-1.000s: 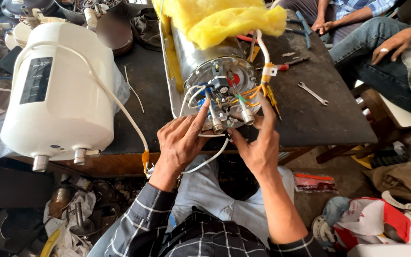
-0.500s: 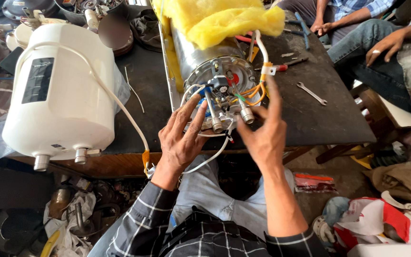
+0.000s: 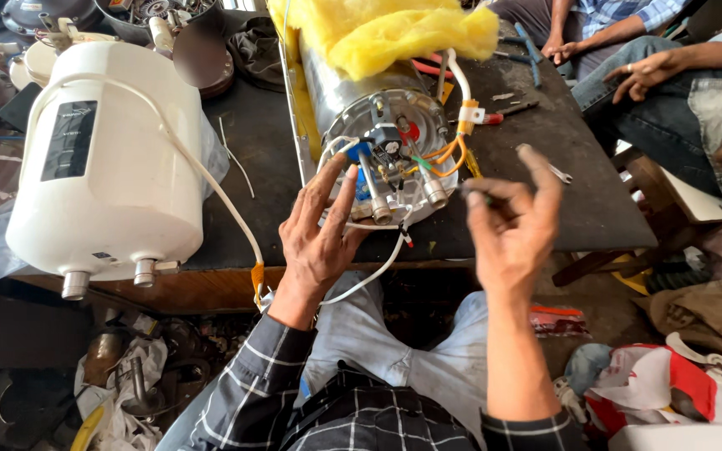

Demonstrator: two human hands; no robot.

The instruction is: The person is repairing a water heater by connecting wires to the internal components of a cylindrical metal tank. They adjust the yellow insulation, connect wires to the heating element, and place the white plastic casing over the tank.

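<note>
1. Presently my left hand is spread wide, fingers extended, holding nothing; its fingertips lie at the wired end plate of the metal tank, close to the two threaded pipe stubs. Whether they actually touch the plate cannot be determined.
2. My right hand is raised clear of the workbench, near its front edge. Thumb and forefinger are narrowed to a pinch; a small dark item seems to sit between them, but it is too small to identify.
3. The tank lies on its side at the middle of the workbench, end plate facing the front edge. Yellow insulation covers its rear portion, so the far end is hidden.
4. Orange, blue and white wires cross the end plate; their terminals are hard to make out.
5. A white cable drops from the plate over the front edge, and its lower run passes behind my left wrist.
6. A white water heater casing lies toward the left end of the workbench, well apart from the tank, its two pipe stubs overhanging the front edge.
7. A spanner lies near the right edge, partly masked by my right fingers.
8. Another person's hand rests beyond the right far corner; that person is cut off by the frame.
</note>
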